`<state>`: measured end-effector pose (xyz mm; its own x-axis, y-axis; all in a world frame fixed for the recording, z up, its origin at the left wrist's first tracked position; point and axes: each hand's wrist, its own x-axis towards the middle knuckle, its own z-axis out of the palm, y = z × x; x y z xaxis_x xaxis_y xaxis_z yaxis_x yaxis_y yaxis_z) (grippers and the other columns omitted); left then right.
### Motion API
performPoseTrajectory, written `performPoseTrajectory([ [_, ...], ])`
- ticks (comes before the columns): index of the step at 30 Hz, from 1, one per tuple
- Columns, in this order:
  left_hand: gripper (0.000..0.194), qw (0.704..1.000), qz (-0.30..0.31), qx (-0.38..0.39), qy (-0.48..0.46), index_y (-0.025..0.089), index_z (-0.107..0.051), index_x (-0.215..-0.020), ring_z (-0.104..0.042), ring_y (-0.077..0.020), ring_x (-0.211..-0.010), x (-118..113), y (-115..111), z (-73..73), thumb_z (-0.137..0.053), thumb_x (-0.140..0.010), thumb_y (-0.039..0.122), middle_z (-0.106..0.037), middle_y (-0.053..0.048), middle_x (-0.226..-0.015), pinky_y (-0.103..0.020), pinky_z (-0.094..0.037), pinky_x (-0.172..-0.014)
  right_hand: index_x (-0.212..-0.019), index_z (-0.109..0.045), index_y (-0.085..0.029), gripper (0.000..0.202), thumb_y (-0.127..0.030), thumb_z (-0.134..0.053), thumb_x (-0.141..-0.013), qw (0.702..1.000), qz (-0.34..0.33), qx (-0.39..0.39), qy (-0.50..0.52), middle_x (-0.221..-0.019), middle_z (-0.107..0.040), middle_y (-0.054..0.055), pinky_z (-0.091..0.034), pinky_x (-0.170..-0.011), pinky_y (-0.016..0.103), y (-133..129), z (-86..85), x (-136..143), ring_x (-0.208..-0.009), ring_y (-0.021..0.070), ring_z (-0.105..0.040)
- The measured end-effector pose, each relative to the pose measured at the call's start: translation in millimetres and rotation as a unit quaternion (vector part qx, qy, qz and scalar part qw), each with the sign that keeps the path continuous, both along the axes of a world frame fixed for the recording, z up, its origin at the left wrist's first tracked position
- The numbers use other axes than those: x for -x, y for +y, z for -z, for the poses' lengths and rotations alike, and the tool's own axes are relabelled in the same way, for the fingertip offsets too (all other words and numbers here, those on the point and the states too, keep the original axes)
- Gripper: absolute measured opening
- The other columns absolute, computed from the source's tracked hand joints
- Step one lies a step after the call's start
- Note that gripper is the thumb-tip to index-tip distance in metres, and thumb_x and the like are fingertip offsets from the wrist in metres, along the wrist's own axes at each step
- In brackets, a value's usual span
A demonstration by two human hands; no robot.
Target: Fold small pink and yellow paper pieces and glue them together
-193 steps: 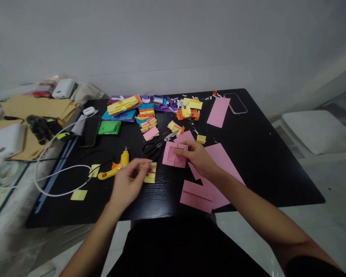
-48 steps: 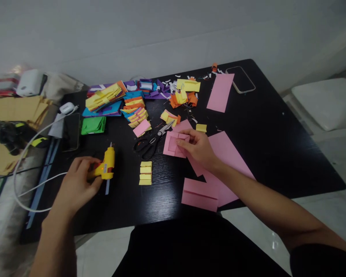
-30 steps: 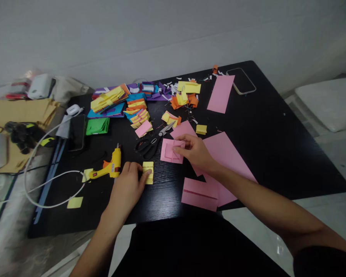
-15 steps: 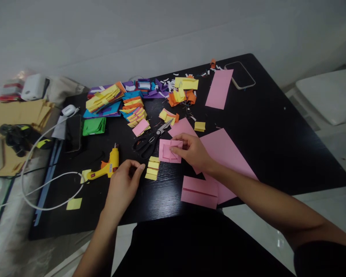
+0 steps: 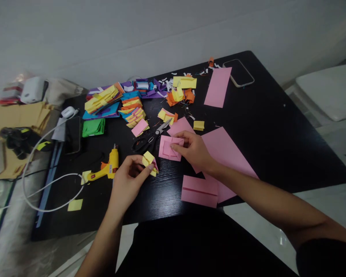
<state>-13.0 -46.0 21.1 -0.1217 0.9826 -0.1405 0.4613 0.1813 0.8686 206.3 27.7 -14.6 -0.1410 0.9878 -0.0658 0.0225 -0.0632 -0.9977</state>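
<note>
Closed in a pinch, the left hand is gripping a folded yellow paper between thumb and fingers. At its two o'clock, the right hand is pinching a pink paper square by the three-o'clock edge. Scissors are lying at the square's ten o'clock.
</note>
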Motion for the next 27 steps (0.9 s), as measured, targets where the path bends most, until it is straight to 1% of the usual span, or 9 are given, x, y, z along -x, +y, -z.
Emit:
performPoseTrajectory([
  [1, 0.032, 0.999, -0.008, -0.001, -0.05, 0.021, -0.067, -0.1, -0.069, -0.0188, -0.075, -1, 1, -0.9, -0.08, -0.08, 0.043, -0.073, -0.004, -0.089, -0.03, -0.053, -0.067, -0.098, -0.069, -0.019, 0.024, -0.025, -0.076, -0.075, 1.0, -0.002, 0.001, 0.004, -0.083, -0.075, 0.002, -0.057, -0.067, 0.032, -2, 0.8, 1, -0.073, 0.0181, -0.071],
  [3, 0.033, 0.994, -0.023, -0.007, -0.111, 0.02, -0.07, -0.1, -0.071, -0.0187, -0.082, -4, 1, -1.9, -0.084, -0.077, 0.039, -0.074, -0.004, -0.091, -0.029, -0.056, -0.072, -0.096, -0.069, -0.019, 0.023, -0.026, -0.076, -0.076, 1.0, -0.004, -0.006, 0.003, -0.083, -0.075, 0.002, -0.057, -0.067, 0.031, -5, 2.5, 3, -0.073, 0.018, -0.071],
  [7, 0.03, 0.979, -0.063, -0.037, -0.19, 0.021, -0.073, -0.1, -0.071, -0.0163, -0.091, -11, 3, 0.7, -0.087, -0.075, 0.033, -0.076, -0.004, -0.098, -0.027, -0.057, -0.083, -0.096, -0.07, -0.02, 0.021, -0.027, -0.076, -0.077, 1.0, -0.003, -0.026, -0.015, -0.084, -0.075, 0.002, -0.056, -0.067, 0.031, -10, 2.4, 5, -0.073, 0.0177, -0.07],
  [11, 0.034, 0.965, -0.08, -0.051, -0.246, 0.021, -0.074, -0.102, -0.071, -0.0139, -0.089, -13, 5, 8.3, -0.089, -0.073, 0.03, -0.077, -0.003, -0.098, -0.026, -0.057, -0.087, -0.092, -0.069, -0.019, 0.015, -0.025, -0.074, -0.079, 0.997, 0.007, -0.053, -0.047, -0.082, -0.074, 0.001, -0.053, -0.064, 0.028, -13, -3.2, 5, -0.069, 0.0156, -0.068],
  [16, 0.036, 0.968, -0.087, -0.053, -0.231, 0.019, -0.073, -0.103, -0.073, -0.0145, -0.09, -16, 9, 13.9, -0.089, -0.073, 0.031, -0.077, -0.004, -0.099, -0.027, -0.058, -0.088, -0.09, -0.068, -0.02, 0.011, -0.023, -0.072, -0.08, 0.994, -0.001, -0.071, -0.078, -0.078, -0.072, -0.001, -0.05, -0.06, 0.026, -16, -4.7, 6, -0.063, 0.0134, -0.063],
  [22, 0.037, 0.982, -0.077, -0.076, -0.157, 0.019, -0.069, -0.104, -0.072, -0.0152, -0.084, -24, 9, 11.6, -0.086, -0.075, 0.033, -0.076, -0.004, -0.094, -0.029, -0.06, -0.081, -0.092, -0.068, -0.021, 0.013, -0.024, -0.072, -0.081, 0.995, -0.012, -0.059, -0.075, -0.079, -0.073, 0.0, -0.052, -0.062, 0.027, -17, -2.0, 6, -0.067, 0.0154, -0.065],
  [27, 0.034, 0.986, -0.056, -0.101, -0.118, 0.019, -0.067, -0.106, -0.069, -0.0142, -0.081, -28, 6, 9.7, -0.084, -0.079, 0.032, -0.073, -0.002, -0.091, -0.027, -0.057, -0.076, -0.093, -0.068, -0.021, 0.013, -0.023, -0.072, -0.081, 0.995, -0.018, -0.062, -0.078, -0.08, -0.073, 0.001, -0.052, -0.062, 0.027, -17, -1.8, 6, -0.067, 0.0153, -0.066],
])
